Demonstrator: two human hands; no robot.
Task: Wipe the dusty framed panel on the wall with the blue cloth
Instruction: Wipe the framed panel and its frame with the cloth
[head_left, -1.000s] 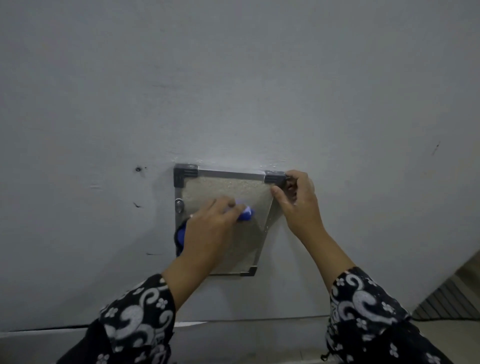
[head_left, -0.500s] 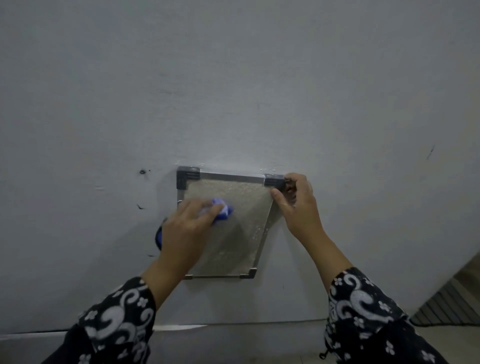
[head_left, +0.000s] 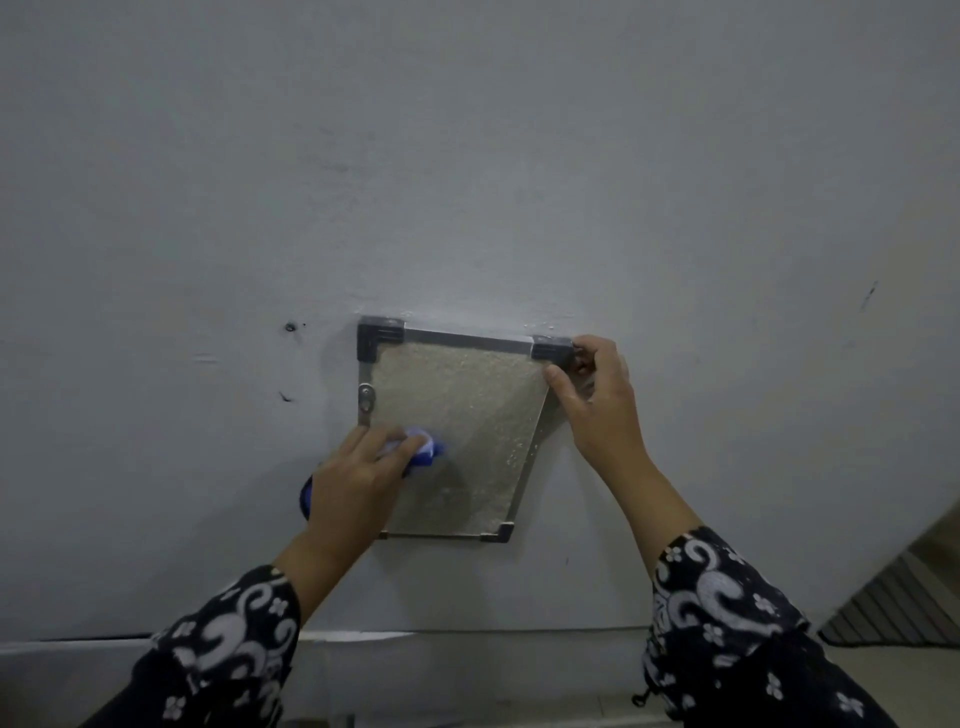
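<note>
Blue cloth (head_left: 423, 448) bunched under curled left hand (head_left: 358, 480), pressed on panel (head_left: 467, 415); right hand (head_left: 597, 400) pinches its top-right corner.

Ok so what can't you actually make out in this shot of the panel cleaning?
- Head view: most of the blue cloth is hidden under the left hand.
- The framed panel's lower left corner is hidden by that hand.
- The right hand covers its upper right edge.
- Dust removed: not discernible, the view is too dim.
</note>
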